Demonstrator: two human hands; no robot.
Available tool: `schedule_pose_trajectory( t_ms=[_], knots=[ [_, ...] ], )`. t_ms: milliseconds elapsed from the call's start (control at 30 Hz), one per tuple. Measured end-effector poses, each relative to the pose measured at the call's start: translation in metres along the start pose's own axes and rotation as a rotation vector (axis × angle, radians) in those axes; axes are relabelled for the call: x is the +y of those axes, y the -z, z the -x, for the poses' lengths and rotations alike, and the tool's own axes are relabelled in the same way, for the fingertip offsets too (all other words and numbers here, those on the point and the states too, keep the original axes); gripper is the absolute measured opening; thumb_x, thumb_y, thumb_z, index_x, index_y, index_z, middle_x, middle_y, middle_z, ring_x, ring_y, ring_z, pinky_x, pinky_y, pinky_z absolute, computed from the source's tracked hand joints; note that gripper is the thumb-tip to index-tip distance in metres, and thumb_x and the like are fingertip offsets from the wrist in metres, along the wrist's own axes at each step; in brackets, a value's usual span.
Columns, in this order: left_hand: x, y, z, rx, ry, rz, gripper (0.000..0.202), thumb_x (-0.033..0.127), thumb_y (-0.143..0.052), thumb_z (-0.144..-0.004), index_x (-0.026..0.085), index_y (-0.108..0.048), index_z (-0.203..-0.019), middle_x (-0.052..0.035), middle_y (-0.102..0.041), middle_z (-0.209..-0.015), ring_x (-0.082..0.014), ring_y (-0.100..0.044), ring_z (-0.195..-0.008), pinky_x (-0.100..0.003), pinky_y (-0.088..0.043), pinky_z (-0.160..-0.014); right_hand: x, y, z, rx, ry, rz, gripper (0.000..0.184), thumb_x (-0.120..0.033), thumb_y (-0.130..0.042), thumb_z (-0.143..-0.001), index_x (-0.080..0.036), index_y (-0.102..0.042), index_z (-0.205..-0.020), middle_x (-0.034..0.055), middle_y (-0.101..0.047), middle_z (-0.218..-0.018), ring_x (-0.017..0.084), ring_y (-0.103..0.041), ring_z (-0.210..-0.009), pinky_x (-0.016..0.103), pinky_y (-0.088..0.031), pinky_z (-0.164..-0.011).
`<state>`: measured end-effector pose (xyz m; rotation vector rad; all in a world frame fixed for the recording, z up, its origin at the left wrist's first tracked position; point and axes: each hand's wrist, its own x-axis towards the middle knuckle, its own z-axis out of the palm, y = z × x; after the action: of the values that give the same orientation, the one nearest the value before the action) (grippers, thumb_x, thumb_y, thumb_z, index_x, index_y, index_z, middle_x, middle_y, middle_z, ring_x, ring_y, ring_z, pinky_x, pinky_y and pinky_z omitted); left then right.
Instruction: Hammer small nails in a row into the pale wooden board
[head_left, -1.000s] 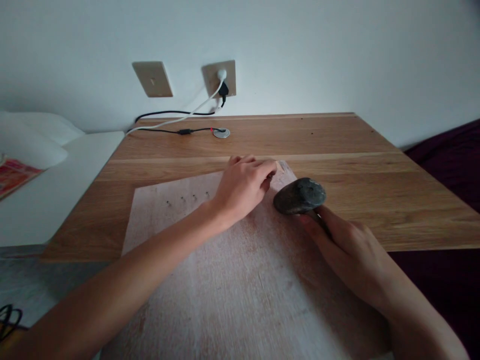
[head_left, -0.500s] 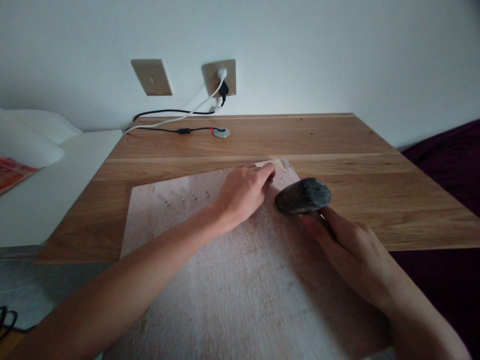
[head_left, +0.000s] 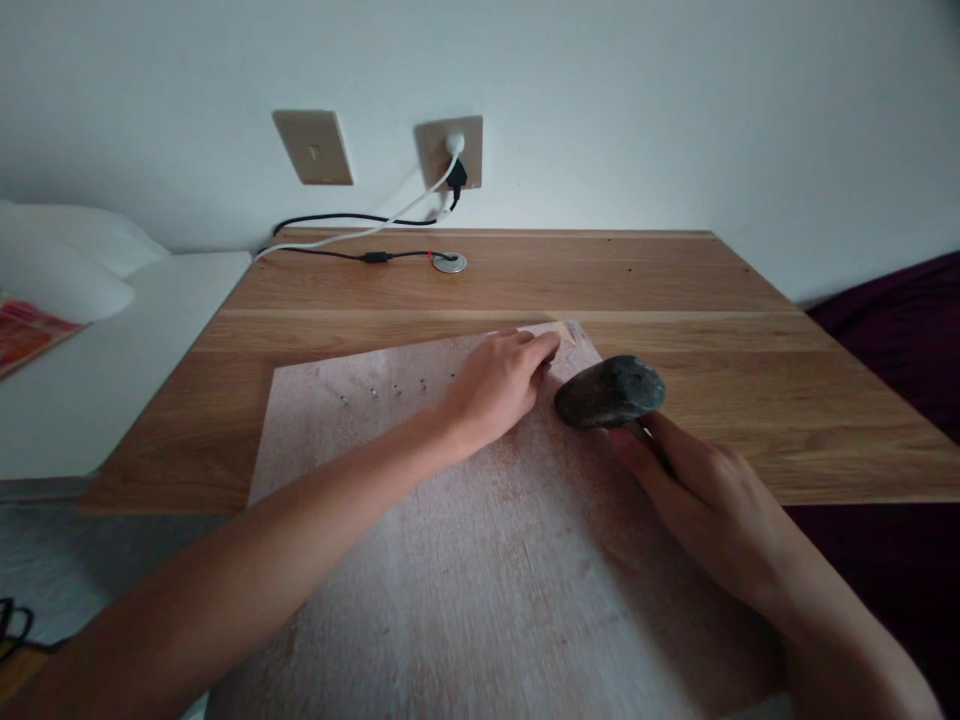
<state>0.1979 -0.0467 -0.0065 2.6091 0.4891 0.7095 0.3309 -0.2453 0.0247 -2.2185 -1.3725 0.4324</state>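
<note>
My right hand point(head_left: 697, 490) grips a mallet point(head_left: 609, 390) by its handle, close under the dark, thick head. The head hangs over the right part of a pale, worn wooden board point(head_left: 480, 570), just right of my left hand point(head_left: 502, 385). Near the board's far right corner, my left hand is closed with thumb and fingers pinched together. What lies between the fingertips is too hidden to make out. Several small metal nails point(head_left: 397, 389) stand in a row along the board's far edge, left of that hand.
The board lies on a wood-grain tabletop point(head_left: 750, 400). White and black cables point(head_left: 322, 245) run along its back left to a wall socket point(head_left: 469, 150), beside a switch plate point(head_left: 313, 148). A white surface point(head_left: 172, 330) adjoins at left, dark purple cloth point(head_left: 900, 320) at right.
The view has shifted slightly, so board and wall sit a little further right. Both hands keep nearly the same pose, and the mallet stays beside the left hand.
</note>
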Motion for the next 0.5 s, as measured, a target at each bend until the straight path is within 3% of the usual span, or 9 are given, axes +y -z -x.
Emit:
schedule_pose_trajectory(
  t_ms=[267,500],
  knots=[
    [-0.001,-0.001,-0.002,0.012,0.040,0.083,0.016,0.003,-0.062,-0.095,0.018,-0.067,-0.094,-0.0067,-0.076,-0.100,-0.0212,-0.071,-0.094,-0.034,-0.055,-0.083,-0.004,0.005,-0.003,-0.025,0.044,0.031,0.043,-0.060,-0.045,-0.106,-0.026,-0.066,-0.092,0.0059,-0.074,-0.071,0.026,-0.074,-0.066,0.032,-0.047,-0.060],
    [-0.003,-0.004,-0.003,0.002,0.062,0.142,0.017,0.003,-0.059,-0.095,0.018,-0.068,-0.097,-0.0073,-0.078,-0.097,-0.0206,-0.074,-0.093,-0.033,-0.054,-0.081,0.010,0.028,-0.019,-0.013,0.019,0.070,0.040,-0.059,-0.051,-0.104,-0.024,-0.067,-0.090,0.0029,-0.066,-0.065,0.019,-0.064,-0.058,0.028,-0.042,-0.059]
  ],
)
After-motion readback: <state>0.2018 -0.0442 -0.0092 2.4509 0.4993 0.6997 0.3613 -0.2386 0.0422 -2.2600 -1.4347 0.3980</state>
